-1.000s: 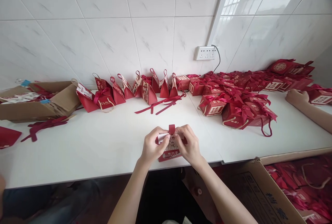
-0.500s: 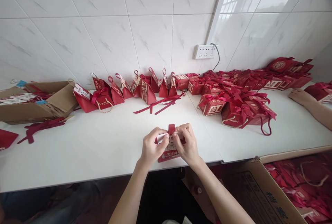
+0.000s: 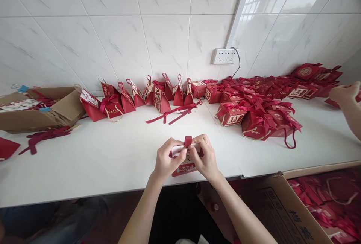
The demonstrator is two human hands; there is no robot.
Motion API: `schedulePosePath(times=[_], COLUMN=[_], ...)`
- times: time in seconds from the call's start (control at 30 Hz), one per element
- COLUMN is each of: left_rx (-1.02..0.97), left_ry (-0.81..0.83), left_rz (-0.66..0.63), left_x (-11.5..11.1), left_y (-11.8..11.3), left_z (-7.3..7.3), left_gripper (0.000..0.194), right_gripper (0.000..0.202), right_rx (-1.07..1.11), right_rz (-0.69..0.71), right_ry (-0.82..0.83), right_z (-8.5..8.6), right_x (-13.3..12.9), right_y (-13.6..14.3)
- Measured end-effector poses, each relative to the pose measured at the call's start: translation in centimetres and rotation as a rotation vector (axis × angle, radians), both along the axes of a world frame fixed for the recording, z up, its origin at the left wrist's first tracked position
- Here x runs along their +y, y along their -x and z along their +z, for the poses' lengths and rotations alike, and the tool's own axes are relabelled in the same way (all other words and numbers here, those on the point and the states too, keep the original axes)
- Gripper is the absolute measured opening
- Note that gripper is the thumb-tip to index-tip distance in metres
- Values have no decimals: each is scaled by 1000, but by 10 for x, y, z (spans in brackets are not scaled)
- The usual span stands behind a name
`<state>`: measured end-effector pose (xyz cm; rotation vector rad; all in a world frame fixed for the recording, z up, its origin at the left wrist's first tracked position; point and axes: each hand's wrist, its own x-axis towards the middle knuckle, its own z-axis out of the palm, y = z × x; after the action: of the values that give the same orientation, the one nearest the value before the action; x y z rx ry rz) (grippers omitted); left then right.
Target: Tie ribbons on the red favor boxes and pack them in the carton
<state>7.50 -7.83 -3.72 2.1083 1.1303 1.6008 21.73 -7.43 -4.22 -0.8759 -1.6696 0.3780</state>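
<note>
- While the left hand (image 3: 166, 158) pinches one side of the top of a small red box (image 3: 184, 170), the right hand (image 3: 205, 157) pinches the other side, the two sets of fingertips close together.
- Between them a red ribbon loop (image 3: 188, 141) stands up from the box's top edge.
- The small box is near the front edge of the white bench (image 3: 113, 161), in front of the person, its printed face partly covered by the fingers.
- Beyond the hands, loose ribbon strips (image 3: 165, 116) lie across one another, just in front of a row of peaked red boxes (image 3: 128, 101) with loops on top.
- Off to the left sits an open cardboard tray (image 3: 28, 124) holding printed pieces, with dark red ribbons (image 3: 46, 136) before it.
- To the right, red boxes with bows (image 3: 258, 125) are crowded together.
- A co-worker's hand (image 3: 344, 94) is raised at the far right.
- Below the bench at lower right, a carton (image 3: 279, 206) holds more red, ribboned items.
</note>
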Motion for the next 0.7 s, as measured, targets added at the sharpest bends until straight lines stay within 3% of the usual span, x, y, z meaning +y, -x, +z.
schedulePosePath(times=[0.47,0.53,0.63,0.7], left_rx=[17,-6,-28,-34], left_ry=[129,126,150,171], left_rz=[-43,-46,-49,-46], left_x=[-2,-2,-3,-4], left_y=[6,5,3,3], left_z=[6,7,9,9], left_gripper=[11,10,8,7], right_gripper=[9,7,33,28], right_rx=[-13,-35,-73,-95], right_rz=[44,59,90,136], right_ry=[33,52,40,25], right_z=[0,4,19,32], right_x=[0,-1,1,5], right_y=[-4,-8,-13,-16])
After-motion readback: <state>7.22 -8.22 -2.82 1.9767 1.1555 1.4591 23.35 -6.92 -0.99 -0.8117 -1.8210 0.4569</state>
